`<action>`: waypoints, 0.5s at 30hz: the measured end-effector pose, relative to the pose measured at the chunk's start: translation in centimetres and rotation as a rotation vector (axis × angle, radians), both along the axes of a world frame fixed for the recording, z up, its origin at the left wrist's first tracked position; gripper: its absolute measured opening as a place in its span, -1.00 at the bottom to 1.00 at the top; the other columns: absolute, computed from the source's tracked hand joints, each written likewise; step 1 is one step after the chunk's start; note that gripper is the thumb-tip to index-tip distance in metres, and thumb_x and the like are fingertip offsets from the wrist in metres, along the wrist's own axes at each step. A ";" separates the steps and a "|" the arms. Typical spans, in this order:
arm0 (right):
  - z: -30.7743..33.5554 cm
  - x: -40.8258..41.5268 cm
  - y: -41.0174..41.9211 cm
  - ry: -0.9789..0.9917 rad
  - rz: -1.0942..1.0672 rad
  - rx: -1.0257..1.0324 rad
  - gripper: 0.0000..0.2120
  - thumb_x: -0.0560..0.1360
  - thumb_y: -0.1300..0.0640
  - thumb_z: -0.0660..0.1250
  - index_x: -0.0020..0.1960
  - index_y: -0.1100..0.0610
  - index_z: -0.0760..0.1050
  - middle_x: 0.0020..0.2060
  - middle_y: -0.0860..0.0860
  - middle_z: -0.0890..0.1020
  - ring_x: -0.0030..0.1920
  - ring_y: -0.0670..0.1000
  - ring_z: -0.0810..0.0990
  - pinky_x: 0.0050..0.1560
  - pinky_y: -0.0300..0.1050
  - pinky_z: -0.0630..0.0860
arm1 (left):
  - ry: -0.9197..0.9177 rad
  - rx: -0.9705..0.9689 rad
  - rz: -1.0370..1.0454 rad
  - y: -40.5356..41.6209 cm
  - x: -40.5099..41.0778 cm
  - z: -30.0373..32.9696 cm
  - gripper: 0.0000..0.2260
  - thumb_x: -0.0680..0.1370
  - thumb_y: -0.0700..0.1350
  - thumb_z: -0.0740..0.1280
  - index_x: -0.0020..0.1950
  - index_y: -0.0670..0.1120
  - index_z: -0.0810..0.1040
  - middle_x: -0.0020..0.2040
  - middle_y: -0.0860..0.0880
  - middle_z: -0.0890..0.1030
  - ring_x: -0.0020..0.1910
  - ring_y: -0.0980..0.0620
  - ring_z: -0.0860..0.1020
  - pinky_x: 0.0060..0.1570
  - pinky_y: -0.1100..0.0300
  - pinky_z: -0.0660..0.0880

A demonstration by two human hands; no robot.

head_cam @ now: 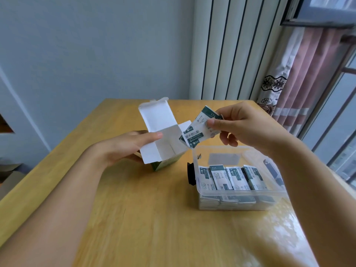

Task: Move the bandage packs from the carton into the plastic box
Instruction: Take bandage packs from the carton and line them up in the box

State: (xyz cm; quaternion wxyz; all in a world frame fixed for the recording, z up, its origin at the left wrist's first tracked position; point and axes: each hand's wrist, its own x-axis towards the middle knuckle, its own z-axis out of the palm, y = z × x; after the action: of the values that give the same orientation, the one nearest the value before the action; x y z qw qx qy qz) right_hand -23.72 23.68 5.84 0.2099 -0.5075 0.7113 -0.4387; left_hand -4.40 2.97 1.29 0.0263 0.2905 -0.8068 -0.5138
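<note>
A green carton (163, 145) with white open flaps stands on the wooden table (146, 218), and my left hand (123, 147) grips its left side. My right hand (242, 126) pinches a few white-and-green bandage packs (198, 130) by their upper edge, in the air between the carton's mouth and the far left corner of the clear plastic box (238, 194). Inside the box, several more packs (231, 178) stand in a row along the near wall. The carton's inside looks white; whether more packs lie in it is hidden.
A black latch (191, 174) sticks out from the plastic box's left end. A white radiator (237, 47) stands behind the table, with a pink curtain (308, 78) and a window to the right. The table's right edge runs close behind the box.
</note>
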 end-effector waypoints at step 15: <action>-0.5 -0.1 -0.7 -0.203 0.041 -0.041 -0.83 0.60 0.20 0.32 -0.06 0.27 0.65 -0.27 0.19 0.63 -0.43 0.01 0.43 -0.49 -0.23 0.32 | 0.370 -0.644 0.483 -0.4 -1.2 1.7 -0.62 0.51 0.28 0.37 0.05 -0.01 0.61 -0.05 0.10 0.63 -0.07 0.09 0.59 -0.07 0.16 0.45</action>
State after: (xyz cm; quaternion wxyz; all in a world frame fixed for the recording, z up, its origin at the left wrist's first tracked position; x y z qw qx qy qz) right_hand -23.86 22.98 5.29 0.2795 -0.4791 0.6667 -0.4979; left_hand -5.64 2.55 3.04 0.3789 0.3507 -0.8164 -0.2587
